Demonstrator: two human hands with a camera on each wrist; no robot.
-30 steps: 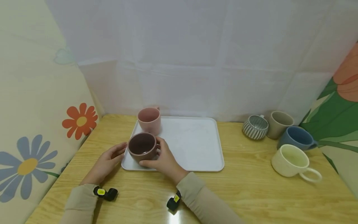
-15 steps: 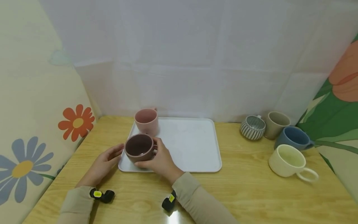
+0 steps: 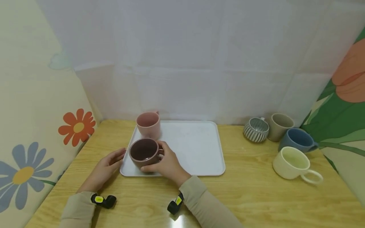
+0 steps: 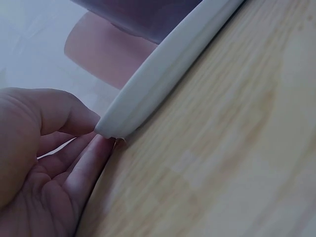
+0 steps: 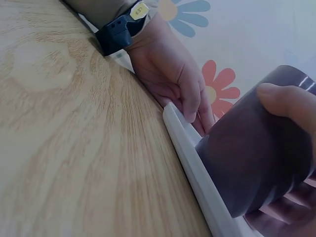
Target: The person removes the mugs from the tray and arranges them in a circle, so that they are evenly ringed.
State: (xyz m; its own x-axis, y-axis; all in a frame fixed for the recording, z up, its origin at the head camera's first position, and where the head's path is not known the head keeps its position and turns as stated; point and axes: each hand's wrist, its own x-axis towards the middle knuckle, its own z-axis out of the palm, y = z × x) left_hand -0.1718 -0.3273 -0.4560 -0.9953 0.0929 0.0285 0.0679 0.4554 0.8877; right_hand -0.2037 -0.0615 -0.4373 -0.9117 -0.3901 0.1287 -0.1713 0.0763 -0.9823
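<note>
A dark brown mug (image 3: 144, 152) stands upright at the front left of the white tray (image 3: 194, 148). My right hand (image 3: 168, 166) grips it from the handle side; its thumb (image 5: 274, 98) lies against the mug's wall in the right wrist view. Just behind this mug is a pink mug (image 3: 149, 126), in the tray's back left corner, its handle turned to the back. At the tray's left edge is my left hand (image 3: 106, 169). The left wrist view shows its thumb (image 4: 74, 116) on the rim and a finger lower down, pinching the tray's edge.
On the right of the wooden table (image 3: 242, 196) several mugs are grouped: a striped cup (image 3: 256, 133), a beige cup (image 3: 278, 129), a blue mug (image 3: 296, 142) and a pale yellow mug (image 3: 288, 169). A white cloth (image 3: 176, 63) hangs behind the tray.
The brown mug, held in my right hand, has shifted slightly right relative to the tray and the pink mug. My left hand stays at the tray's left edge.
</note>
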